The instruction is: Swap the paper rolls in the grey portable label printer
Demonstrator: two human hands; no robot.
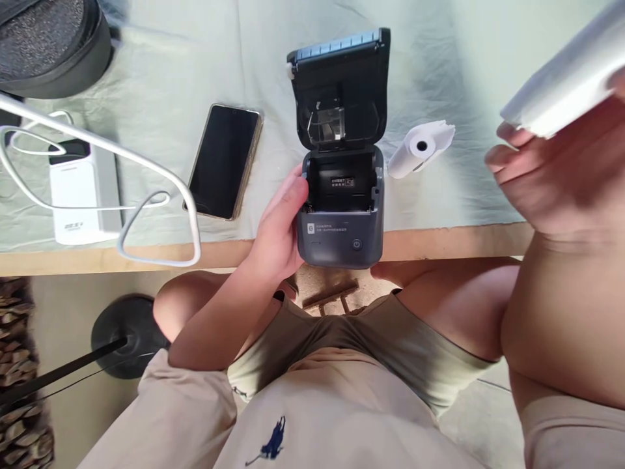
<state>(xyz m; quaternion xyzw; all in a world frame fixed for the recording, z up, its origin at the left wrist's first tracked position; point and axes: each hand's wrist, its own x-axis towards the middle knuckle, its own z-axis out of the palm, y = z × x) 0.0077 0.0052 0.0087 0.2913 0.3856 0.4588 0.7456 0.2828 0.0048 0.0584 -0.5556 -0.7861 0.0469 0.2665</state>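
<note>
A small dark grey label printer (340,238) stands at the table's front edge with its lid (340,91) swung up, and its paper bay shows no roll inside. Wrapped round the printer's left side is my left hand (283,221), thumb at the bay's rim. My right hand (566,169) is raised at the far right, fingers curled round a white paper roll (566,71) that runs out of view. Just right of the printer, a smaller white paper roll (415,150) with a dark core lies on the cloth, its loose end trailing.
Left of the printer lies a dark-screened phone (227,159). A white cable (161,166) loops over a white box-shaped device (81,198) farther left. A black round case (53,49) sits at the back left. The wooden table edge (439,241) runs above my knees.
</note>
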